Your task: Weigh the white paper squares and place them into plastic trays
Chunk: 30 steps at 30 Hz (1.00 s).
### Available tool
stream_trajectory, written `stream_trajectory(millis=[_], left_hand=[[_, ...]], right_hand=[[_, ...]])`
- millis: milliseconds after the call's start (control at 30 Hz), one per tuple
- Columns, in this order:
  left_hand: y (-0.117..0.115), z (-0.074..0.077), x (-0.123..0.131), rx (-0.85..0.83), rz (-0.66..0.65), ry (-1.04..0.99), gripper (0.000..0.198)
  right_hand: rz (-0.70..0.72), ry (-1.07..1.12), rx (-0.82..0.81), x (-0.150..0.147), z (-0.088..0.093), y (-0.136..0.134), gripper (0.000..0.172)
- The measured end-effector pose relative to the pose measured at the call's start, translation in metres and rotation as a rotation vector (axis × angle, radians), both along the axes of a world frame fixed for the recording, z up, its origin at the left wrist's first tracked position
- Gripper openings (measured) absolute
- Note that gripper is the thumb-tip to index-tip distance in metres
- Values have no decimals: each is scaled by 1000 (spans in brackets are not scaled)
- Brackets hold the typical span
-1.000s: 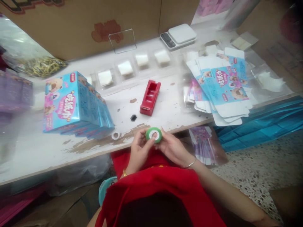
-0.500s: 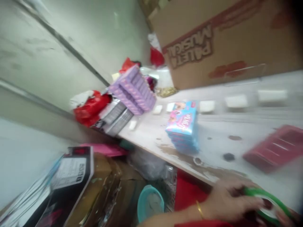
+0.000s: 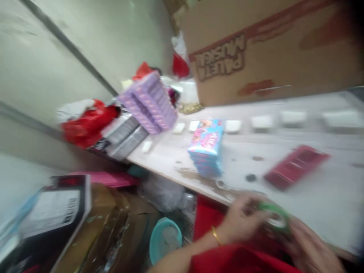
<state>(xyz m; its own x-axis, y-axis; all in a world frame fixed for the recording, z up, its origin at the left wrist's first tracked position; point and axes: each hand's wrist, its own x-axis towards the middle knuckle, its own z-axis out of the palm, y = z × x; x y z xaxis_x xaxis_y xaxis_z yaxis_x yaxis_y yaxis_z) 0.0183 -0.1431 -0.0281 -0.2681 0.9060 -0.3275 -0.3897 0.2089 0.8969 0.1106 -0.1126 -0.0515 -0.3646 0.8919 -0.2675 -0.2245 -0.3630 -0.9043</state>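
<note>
A roll of green tape point(image 3: 274, 216) with a pale core is held near the front edge of the table. My left hand point(image 3: 244, 220), with a gold bangle at its wrist, closes its fingers on the roll's left side. From the right, my right hand point(image 3: 311, 246) has its fingers against the roll's other side; motion blurs both. Beyond them lies a pink-red plastic tray point(image 3: 295, 167) with compartments. A stack of blue and pink small boxes point(image 3: 207, 148) stands to the left of it.
Several white blocks point(image 3: 261, 123) run in a row along the table point(image 3: 327, 201). A large carton point(image 3: 273, 49) stands behind. Purple trays point(image 3: 150, 102), silver boxes point(image 3: 125, 132) and a red bag point(image 3: 88, 123) crowd the left. Below are a turquoise bucket point(image 3: 165, 240) and cardboard point(image 3: 99, 223).
The view has turned slightly right, so things sit further left. Both hands have moved with the tape roll, which is now turned differently, and more of my right hand shows.
</note>
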Motion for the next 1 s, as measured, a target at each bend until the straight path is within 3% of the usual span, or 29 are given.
stream_trajectory(millis=[100,200,367,533,833,1000], left_hand=[[0,11,-5,34,-41,-23,44],[3,10,-10,8,-116,-102,44],[1,5,-12,-8,-194,-37,44],[0,16,-12,56,-238,15,37],[2,30,-3,189,-296,289,25],[5,32,-1,219,-253,282,26]], right_hand=[[-14,-102,-60,43,10,1,33],[64,-50,-84,50,18,2,33],[40,-44,134,50,26,2,20],[50,-32,325,61,36,1,13],[134,67,118,65,30,0,25],[142,96,34,66,34,3,15]])
